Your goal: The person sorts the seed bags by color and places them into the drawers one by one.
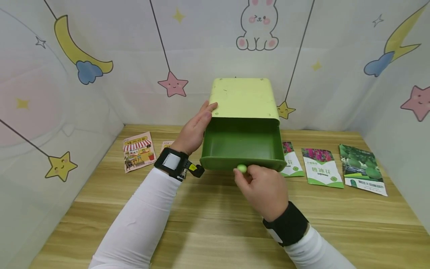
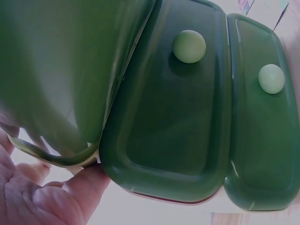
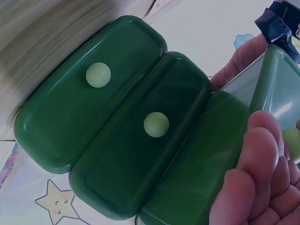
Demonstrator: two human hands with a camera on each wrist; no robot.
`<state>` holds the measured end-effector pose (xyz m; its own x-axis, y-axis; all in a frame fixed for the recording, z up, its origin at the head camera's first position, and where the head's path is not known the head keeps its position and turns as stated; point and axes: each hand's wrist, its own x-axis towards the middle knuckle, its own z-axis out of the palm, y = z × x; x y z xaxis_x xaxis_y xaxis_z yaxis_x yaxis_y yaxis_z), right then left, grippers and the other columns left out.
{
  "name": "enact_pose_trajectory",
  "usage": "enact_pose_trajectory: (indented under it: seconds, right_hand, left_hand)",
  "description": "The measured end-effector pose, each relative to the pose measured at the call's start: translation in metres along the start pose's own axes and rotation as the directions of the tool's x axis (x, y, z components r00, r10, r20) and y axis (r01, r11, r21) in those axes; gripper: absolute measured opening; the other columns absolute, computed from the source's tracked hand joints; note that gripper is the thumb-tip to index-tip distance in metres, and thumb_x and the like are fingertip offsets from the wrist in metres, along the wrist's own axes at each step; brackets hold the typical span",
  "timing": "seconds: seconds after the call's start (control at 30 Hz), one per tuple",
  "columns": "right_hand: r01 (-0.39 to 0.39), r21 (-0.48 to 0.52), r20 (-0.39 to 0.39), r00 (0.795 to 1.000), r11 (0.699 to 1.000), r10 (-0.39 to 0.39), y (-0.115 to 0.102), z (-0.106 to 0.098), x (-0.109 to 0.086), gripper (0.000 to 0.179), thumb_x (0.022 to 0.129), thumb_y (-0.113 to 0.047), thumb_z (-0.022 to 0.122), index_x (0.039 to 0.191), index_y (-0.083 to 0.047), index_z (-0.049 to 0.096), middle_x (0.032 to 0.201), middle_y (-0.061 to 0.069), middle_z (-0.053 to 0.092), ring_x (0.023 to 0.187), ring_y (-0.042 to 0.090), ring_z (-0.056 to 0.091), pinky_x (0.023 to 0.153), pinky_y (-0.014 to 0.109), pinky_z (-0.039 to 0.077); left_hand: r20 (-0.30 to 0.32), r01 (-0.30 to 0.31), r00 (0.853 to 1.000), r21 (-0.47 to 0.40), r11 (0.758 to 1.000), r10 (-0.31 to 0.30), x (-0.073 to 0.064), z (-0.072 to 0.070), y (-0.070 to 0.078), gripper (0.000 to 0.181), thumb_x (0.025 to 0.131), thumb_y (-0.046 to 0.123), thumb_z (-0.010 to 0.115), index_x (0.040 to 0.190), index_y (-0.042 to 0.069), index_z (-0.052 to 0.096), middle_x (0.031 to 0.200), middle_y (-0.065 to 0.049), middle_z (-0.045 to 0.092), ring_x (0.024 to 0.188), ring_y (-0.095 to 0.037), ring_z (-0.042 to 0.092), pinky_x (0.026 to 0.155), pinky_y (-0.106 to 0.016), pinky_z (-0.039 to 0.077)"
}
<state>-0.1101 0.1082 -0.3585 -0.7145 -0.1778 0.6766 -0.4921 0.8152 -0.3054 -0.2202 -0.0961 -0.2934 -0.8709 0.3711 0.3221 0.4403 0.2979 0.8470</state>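
A small cabinet with a pale yellow-green shell stands on the table, its top drawer pulled out and the drawer's green floor showing. My right hand pinches the round light-green knob on that drawer's front. Against the cabinet's left side rests my left hand, fingers extended and fingertips at the top edge. Both wrist views show two closed dark green drawers, the middle one and the bottom one, each with a round knob. In the right wrist view, the right fingers lie over the open drawer's front.
Seed packets lie on the wooden table: a pink one at left, another partly hidden behind the left wrist, white-green ones and a dark green one at right. Printed fabric walls enclose the back and sides.
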Motion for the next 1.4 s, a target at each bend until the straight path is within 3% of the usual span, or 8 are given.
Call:
enact_pose_trajectory:
  seconds: [0.57, 1.1, 1.4]
  right_hand:
    - [-0.009, 0.002, 0.006, 1.000, 1.000, 0.009, 0.000, -0.001, 0.001, 0.045, 0.089, -0.038, 0.056, 0.051, -0.022, 0.039, 0.047, -0.009, 0.040, 0.038, 0.005, 0.033, 0.031, 0.026, 0.026]
    - [-0.015, 0.004, 0.031, 0.999, 1.000, 0.015, 0.002, -0.005, 0.000, 0.045, 0.089, -0.042, 0.056, 0.051, -0.022, 0.042, 0.048, -0.009, 0.042, 0.039, 0.005, 0.035, 0.032, 0.026, 0.028]
    - [-0.004, 0.047, 0.056, 0.998, 0.999, 0.001, -0.002, -0.016, 0.000, 0.035, 0.088, -0.041, 0.059, 0.059, -0.021, 0.059, 0.052, -0.012, 0.050, 0.044, 0.000, 0.039, 0.037, 0.024, 0.034]
  left_hand:
    - [0.031, -0.066, 0.997, -0.009, 0.998, 0.066, 0.000, -0.001, -0.001, 0.048, 0.105, 0.030, 0.025, 0.147, 0.008, 0.028, 0.155, -0.009, 0.004, 0.136, -0.013, 0.003, 0.112, -0.041, 0.009]
    - [0.022, -0.062, 0.998, 0.012, 0.998, 0.062, -0.001, 0.000, 0.001, 0.049, 0.105, 0.031, 0.026, 0.149, 0.009, 0.023, 0.155, -0.007, 0.003, 0.136, -0.013, 0.002, 0.112, -0.042, 0.008]
    - [-0.002, -0.074, 0.997, 0.015, 0.997, 0.074, -0.003, 0.001, 0.000, 0.050, 0.105, 0.029, 0.027, 0.149, 0.007, 0.021, 0.155, -0.008, 0.006, 0.137, -0.014, 0.003, 0.112, -0.039, 0.008]
